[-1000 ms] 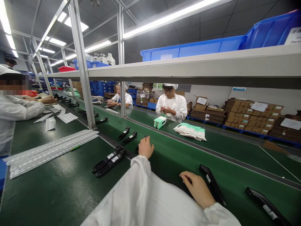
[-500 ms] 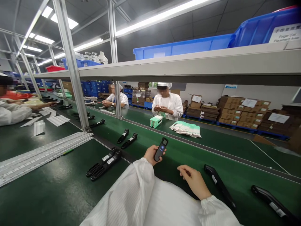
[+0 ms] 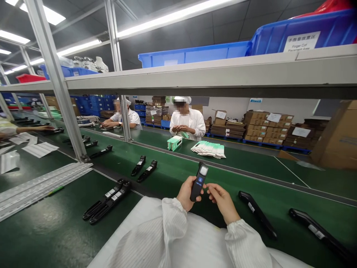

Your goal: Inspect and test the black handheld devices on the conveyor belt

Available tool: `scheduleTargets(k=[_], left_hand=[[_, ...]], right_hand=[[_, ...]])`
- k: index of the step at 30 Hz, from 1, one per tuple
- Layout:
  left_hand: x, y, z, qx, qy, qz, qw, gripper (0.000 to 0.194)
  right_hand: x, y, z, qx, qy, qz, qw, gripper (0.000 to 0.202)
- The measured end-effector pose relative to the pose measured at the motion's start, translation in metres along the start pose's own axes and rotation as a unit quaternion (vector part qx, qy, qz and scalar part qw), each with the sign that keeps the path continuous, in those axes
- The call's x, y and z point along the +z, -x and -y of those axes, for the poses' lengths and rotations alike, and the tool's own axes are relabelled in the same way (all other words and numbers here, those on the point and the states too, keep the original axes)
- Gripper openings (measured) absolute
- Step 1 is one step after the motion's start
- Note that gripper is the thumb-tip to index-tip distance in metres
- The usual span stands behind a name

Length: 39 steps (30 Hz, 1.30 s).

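Observation:
My left hand [image 3: 186,194] is closed around a black handheld device [image 3: 196,188], which stands nearly upright with its front facing me. A bright square shows at its top, with a blue icon below. Beside the device's right edge, my right hand [image 3: 223,202] has thumb and fingers drawn into a pinch; whether something small is between them I cannot make out. Two black handheld units, a nearer one [image 3: 258,214] and a farther-right one [image 3: 320,230], lie to the right of my hands. To the left lies a pair of long black housings [image 3: 110,201] with white labels.
Two more black units [image 3: 147,171] lie on the green belt [image 3: 173,171]. Across it, a co-worker [image 3: 187,121] stands behind a green-white carton [image 3: 174,142] and a stack of flat cartons [image 3: 208,149]. A shelf [image 3: 195,76] with blue bins [image 3: 195,55] spans overhead; a metal post [image 3: 57,78] rises left.
My right hand has moved left, up to the device, and its fingers have drawn together. The device's upper square has turned from dark to bright. The view has swung right.

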<state>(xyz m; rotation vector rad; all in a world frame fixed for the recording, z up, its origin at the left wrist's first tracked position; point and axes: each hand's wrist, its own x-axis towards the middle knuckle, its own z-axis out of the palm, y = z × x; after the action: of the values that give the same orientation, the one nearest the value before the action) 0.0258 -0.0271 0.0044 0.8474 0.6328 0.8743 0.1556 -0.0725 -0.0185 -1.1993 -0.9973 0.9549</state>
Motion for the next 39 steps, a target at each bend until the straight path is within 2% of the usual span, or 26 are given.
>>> scheduleTargets(k=[2,4,6,9,13,16,18,19,20,21,22,23,24,25,26,28,31,34,36,38,39], left_hand=[[0.004,0.001,0.005,0.099,-0.137,-0.055,0.984,0.026],[0.006,0.004,0.01,0.204,-0.278,-0.089,0.934,0.028],[0.009,0.008,0.013,0.267,-0.372,-0.095,0.884,0.034],[0.013,0.015,0.017,0.289,-0.426,-0.081,0.854,0.039],[0.017,0.016,0.023,0.297,-0.429,-0.048,0.852,0.039],[0.007,0.003,0.017,0.286,-0.419,-0.028,0.862,0.029],[-0.01,-0.008,0.004,0.289,-0.451,-0.059,0.842,0.033],[-0.022,-0.014,-0.004,0.295,-0.485,-0.09,0.818,0.031],[-0.035,-0.018,-0.014,0.303,-0.534,-0.126,0.779,0.03],[-0.05,-0.021,-0.024,0.306,-0.591,-0.166,0.727,0.034],[-0.065,-0.023,-0.033,0.291,-0.636,-0.214,0.682,0.04],[-0.079,-0.023,-0.042,0.259,-0.662,-0.268,0.65,0.046],[-0.092,-0.023,-0.048,0.211,-0.671,-0.319,0.635,0.05],[-0.103,-0.022,-0.053,0.155,-0.666,-0.354,0.639,0.05],[-0.111,-0.021,-0.056,0.105,-0.653,-0.365,0.655,0.048],[-0.12,-0.02,-0.057,0.045,-0.625,-0.354,0.694,0.041],[-0.115,-0.023,-0.052,0.04,-0.591,-0.319,0.739,0.041],[-0.099,-0.027,-0.046,0.039,-0.539,-0.272,0.796,0.038],[-0.085,-0.026,-0.041,0.036,-0.462,-0.22,0.858,0.033],[-0.069,-0.024,-0.035,0.014,-0.293,-0.148,0.945,0.032],[-0.062,-0.022,-0.032,-0.005,-0.189,-0.109,0.976,0.031]], right_hand=[[0.0,0.001,0.002,0.003,-0.031,-0.01,0.999,0.039],[0.002,0.003,0.005,0.01,-0.07,-0.006,0.997,0.041],[0.004,0.006,0.009,0.015,-0.109,0.01,0.994,0.042],[0.008,0.01,0.014,0.016,-0.152,0.024,0.988,0.04],[0.008,0.009,0.016,0.016,-0.165,0.015,0.986,0.035],[0.004,0.007,0.013,0.02,-0.163,0.002,0.986,0.034],[0.003,0.007,0.012,0.024,-0.159,0.003,0.987,0.033],[0.003,0.008,0.013,0.026,-0.157,0.007,0.987,0.032],[0.003,0.008,0.013,0.028,-0.156,0.011,0.987,0.032],[0.003,0.009,0.014,0.029,-0.155,0.013,0.987,0.032],[0.004,0.01,0.014,0.03,-0.154,0.016,0.988,0.032],[0.005,0.01,0.015,0.031,-0.152,0.019,0.988,0.032],[0.005,0.011,0.015,0.031,-0.15,0.02,0.988,0.033],[0.005,0.011,0.015,0.03,-0.148,0.019,0.988,0.033],[0.006,0.011,0.014,0.028,-0.146,0.018,0.989,0.033],[0.006,0.011,0.014,0.028,-0.14,0.021,0.99,0.034],[0.005,0.011,0.014,0.033,-0.133,0.023,0.99,0.037],[0.004,0.01,0.012,0.053,-0.135,0.033,0.989,0.042],[0.002,0.008,0.007,0.088,-0.123,0.036,0.988,0.042],[-0.003,0.004,-0.001,0.12,-0.075,0.023,0.99,0.04],[-0.007,0.0,-0.006,0.121,-0.028,0.014,0.992,0.039]])
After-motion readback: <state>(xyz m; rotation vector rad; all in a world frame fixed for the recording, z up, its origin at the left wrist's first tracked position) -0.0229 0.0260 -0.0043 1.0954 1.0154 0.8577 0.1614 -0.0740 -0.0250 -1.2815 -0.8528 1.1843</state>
